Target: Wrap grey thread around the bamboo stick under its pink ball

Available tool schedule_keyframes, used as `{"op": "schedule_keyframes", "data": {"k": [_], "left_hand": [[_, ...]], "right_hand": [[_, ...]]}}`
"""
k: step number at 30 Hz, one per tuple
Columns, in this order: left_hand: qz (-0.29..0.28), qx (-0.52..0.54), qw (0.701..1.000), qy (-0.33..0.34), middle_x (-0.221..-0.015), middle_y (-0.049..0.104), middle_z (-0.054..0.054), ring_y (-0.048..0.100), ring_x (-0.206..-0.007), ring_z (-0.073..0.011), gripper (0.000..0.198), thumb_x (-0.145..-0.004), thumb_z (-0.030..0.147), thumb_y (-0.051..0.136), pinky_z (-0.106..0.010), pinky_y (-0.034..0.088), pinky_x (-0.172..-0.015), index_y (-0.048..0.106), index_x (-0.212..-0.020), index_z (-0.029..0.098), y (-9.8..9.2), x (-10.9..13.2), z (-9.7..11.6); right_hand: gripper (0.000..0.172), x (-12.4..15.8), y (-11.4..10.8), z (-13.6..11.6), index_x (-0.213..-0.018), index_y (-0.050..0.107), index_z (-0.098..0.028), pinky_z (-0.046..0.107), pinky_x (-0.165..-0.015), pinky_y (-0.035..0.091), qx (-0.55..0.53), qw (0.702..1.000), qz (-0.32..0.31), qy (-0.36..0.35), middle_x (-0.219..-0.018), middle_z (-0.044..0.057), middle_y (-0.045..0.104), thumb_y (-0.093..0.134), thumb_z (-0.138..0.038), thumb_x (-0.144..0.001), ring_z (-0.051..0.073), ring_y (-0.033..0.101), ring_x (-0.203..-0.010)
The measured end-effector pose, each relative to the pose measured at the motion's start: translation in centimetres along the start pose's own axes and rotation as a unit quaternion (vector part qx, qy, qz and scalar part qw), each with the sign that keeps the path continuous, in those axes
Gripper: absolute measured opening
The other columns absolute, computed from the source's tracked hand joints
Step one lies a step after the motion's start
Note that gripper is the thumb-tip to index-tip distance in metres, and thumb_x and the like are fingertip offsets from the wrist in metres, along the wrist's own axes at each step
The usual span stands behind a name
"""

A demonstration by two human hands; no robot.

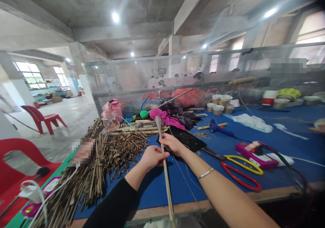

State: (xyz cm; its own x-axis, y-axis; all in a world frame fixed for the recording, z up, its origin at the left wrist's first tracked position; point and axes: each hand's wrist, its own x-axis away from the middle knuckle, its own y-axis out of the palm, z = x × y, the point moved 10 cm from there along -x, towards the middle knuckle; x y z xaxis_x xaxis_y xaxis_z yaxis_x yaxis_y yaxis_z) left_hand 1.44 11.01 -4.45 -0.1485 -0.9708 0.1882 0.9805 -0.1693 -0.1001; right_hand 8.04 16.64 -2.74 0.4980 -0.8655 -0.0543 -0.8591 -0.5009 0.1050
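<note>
A long pale wooden stick (167, 184) slants up from the table's front edge, its thicker greyish tip (158, 121) pointing away from me. My left hand (151, 157) is closed in a pinch on the stick at mid-length. Just above it, my right hand (172, 144), with a silver bangle on the wrist, has its fingers closed around the same stick below the thick tip. Thin pale thread (183, 179) hangs in loops by my right forearm; its upper end is hard to trace. Under the hands lies a black sheet (189, 140) on the blue tabletop (184, 194).
Dried stems and curled plant pieces (122, 150) are heaped at left. Scissors (241, 168) with red and yellow handles, a blue glue gun (220, 128) and a purple power strip (256, 155) lie at right. Several tubs (224, 100) stand behind, before a perforated metal screen (142, 75).
</note>
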Motion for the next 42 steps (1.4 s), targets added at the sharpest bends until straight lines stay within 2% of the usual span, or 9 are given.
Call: {"op": "schedule_keyframes", "data": {"k": [8, 11, 15, 22, 24, 31, 35, 39, 42], "left_hand": [[-0.149, 0.159, 0.976, -0.002, -0.083, 0.065, -0.009, 0.064, -0.069, -0.0144, 0.04, -0.062, 0.037, 0.074, -0.022, 0.047, -0.056, 0.057, -0.088, 0.012, 2.3, 0.9, 1.3], [-0.116, 0.095, 0.989, -0.008, -0.074, 0.063, -0.004, 0.061, -0.063, -0.0129, 0.039, -0.062, 0.04, 0.073, -0.022, 0.046, -0.051, 0.054, -0.085, 0.014, 1.8, 0.6, 0.4], [-0.037, -0.008, 0.999, 0.021, -0.051, 0.054, 0.003, 0.051, -0.044, -0.0079, 0.04, -0.055, 0.039, 0.077, -0.019, 0.041, -0.043, 0.048, -0.068, 0.014, 0.6, 0.1, 0.2], [-0.142, 0.192, 0.971, 0.009, -0.076, 0.063, -0.007, 0.062, -0.066, -0.0127, 0.04, -0.059, 0.033, 0.077, -0.02, 0.046, -0.054, 0.056, -0.086, 0.012, 2.3, 1.2, 2.2], [-0.164, 0.196, 0.967, -0.006, -0.081, 0.063, -0.009, 0.063, -0.07, -0.014, 0.04, -0.06, 0.032, 0.076, -0.022, 0.048, -0.058, 0.056, -0.089, 0.012, 2.7, 1.3, 1.9], [-0.06, -0.028, 0.998, 0.011, -0.051, 0.048, 0.006, 0.045, -0.042, -0.0054, 0.042, -0.057, 0.046, 0.073, -0.019, 0.039, -0.042, 0.049, -0.069, 0.014, 0.6, -0.1, -0.2], [-0.072, 0.054, 0.996, 0.017, -0.052, 0.052, 0.004, 0.049, -0.044, -0.0069, 0.042, -0.053, 0.041, 0.077, -0.021, 0.042, -0.046, 0.05, -0.068, 0.014, 0.9, 0.1, 0.7], [-0.153, 0.188, 0.97, 0.03, -0.071, 0.059, -0.003, 0.058, -0.059, -0.0095, 0.039, -0.06, 0.037, 0.075, -0.02, 0.044, -0.053, 0.058, -0.085, 0.012, 2.3, 1.0, 2.2], [-0.16, 0.166, 0.973, 0.007, -0.073, 0.06, -0.004, 0.06, -0.062, -0.0112, 0.039, -0.063, 0.038, 0.073, -0.021, 0.046, -0.055, 0.058, -0.087, 0.012, 2.6, 1.1, 1.5]], "right_hand": [[0.034, 0.7, 0.6, -2.2, -0.08, 0.043, -0.019, 0.017, -0.035, 0.011, -0.077, 0.996, -0.048, -0.02, -0.042, -0.013, 0.028, 0.067, -0.037, -0.067, 0.002, 0.018, -0.034], [0.033, 0.5, 0.1, -1.1, -0.075, 0.044, -0.017, 0.018, -0.035, 0.013, -0.001, 1.0, -0.013, 0.005, -0.043, -0.01, 0.04, 0.068, -0.036, -0.064, 0.003, 0.028, -0.033], [0.032, 0.4, -0.4, -0.4, -0.074, 0.045, -0.016, 0.019, -0.034, 0.008, 0.047, 0.998, 0.02, 0.024, -0.046, -0.009, 0.043, 0.069, -0.035, -0.063, 0.0, 0.022, -0.033], [0.034, 0.7, 0.1, -2.6, -0.081, 0.041, -0.02, 0.018, -0.034, 0.008, -0.085, 0.995, -0.035, -0.035, -0.043, -0.014, 0.025, 0.066, -0.039, -0.067, 0.003, 0.014, -0.034], [0.034, 0.7, 0.0, -2.4, -0.08, 0.041, -0.02, 0.019, -0.035, 0.009, -0.062, 0.997, -0.033, -0.032, -0.042, -0.014, 0.027, 0.066, -0.038, -0.067, 0.003, 0.016, -0.034], [0.031, 0.5, -0.5, -0.8, -0.074, 0.045, -0.016, 0.021, -0.036, 0.009, 0.071, 0.997, 0.017, 0.0, -0.044, -0.011, 0.038, 0.068, -0.035, -0.064, 0.002, 0.021, -0.034], [0.033, 0.5, -0.1, -1.2, -0.076, 0.042, -0.019, 0.02, -0.034, 0.006, 0.013, 1.0, -0.003, 0.002, -0.043, -0.012, 0.032, 0.067, -0.037, -0.066, 0.002, 0.016, -0.033], [0.033, 0.8, 0.4, -2.4, -0.082, 0.041, -0.02, 0.017, -0.034, 0.008, -0.102, 0.993, -0.044, -0.026, -0.044, -0.014, 0.023, 0.065, -0.039, -0.068, 0.003, 0.013, -0.036], [0.033, 0.8, 0.1, -1.7, -0.079, 0.041, -0.02, 0.017, -0.034, 0.008, -0.063, 0.997, -0.039, -0.001, -0.043, -0.013, 0.026, 0.066, -0.037, -0.067, 0.002, 0.014, -0.034]]}}
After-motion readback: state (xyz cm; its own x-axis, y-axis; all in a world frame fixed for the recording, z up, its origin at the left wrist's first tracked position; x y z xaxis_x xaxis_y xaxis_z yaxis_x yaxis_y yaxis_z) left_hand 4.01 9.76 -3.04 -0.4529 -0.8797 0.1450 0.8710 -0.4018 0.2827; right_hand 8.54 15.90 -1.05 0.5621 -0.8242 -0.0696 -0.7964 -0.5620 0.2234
